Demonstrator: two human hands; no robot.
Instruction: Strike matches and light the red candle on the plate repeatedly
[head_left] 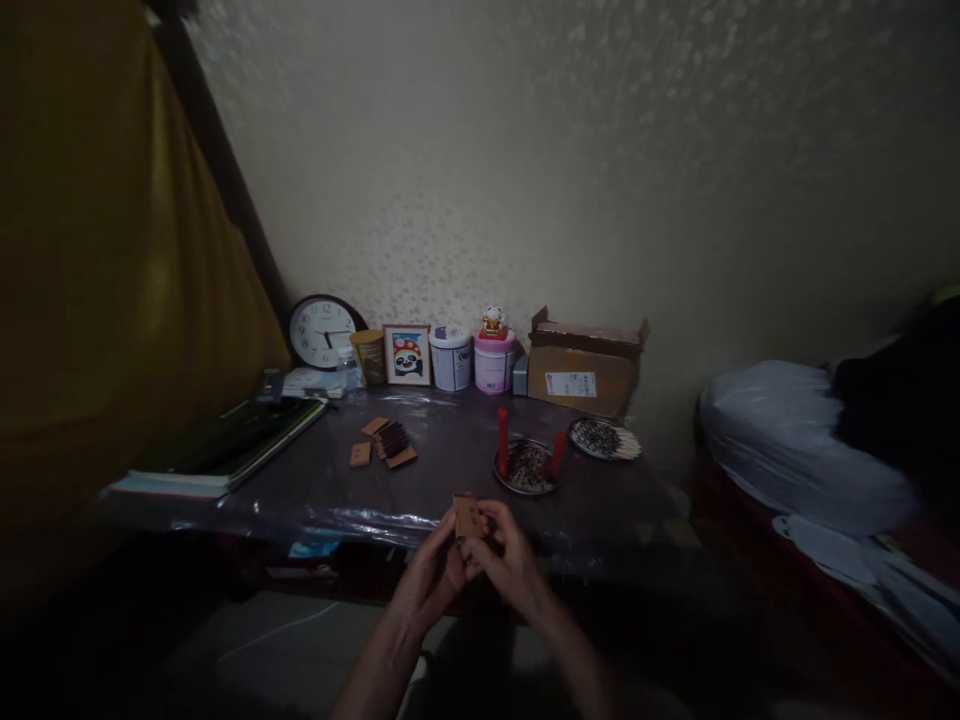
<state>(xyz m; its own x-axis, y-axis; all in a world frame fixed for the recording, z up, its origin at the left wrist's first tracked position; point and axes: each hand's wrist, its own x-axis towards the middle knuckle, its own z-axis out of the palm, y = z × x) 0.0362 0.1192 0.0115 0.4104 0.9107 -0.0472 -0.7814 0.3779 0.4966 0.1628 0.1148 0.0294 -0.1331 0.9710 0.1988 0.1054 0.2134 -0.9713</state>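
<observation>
A small brown cardboard matchbox (469, 516) is held up just before the table's front edge. My left hand (436, 568) is closed round its left side and underside. On the other side, the fingers and thumb of my right hand (507, 562) grip the same box. Beyond my hands, two red candles (503, 440) stand on a round metal plate (529, 490) with dark bits scattered over it. Farther right, a second plate carries many dark-headed matches (627, 443). More brown boxes (361, 455) lie at the left, around a dark striped stack (391, 440).
Along the wall stand a round clock (324, 332), a framed panda picture (408, 356), white and pink canisters (451, 362) and an open cardboard box (581, 370). A large flat book (247, 445) lies on the table's left. White plastic bags (787, 430) are piled at the right.
</observation>
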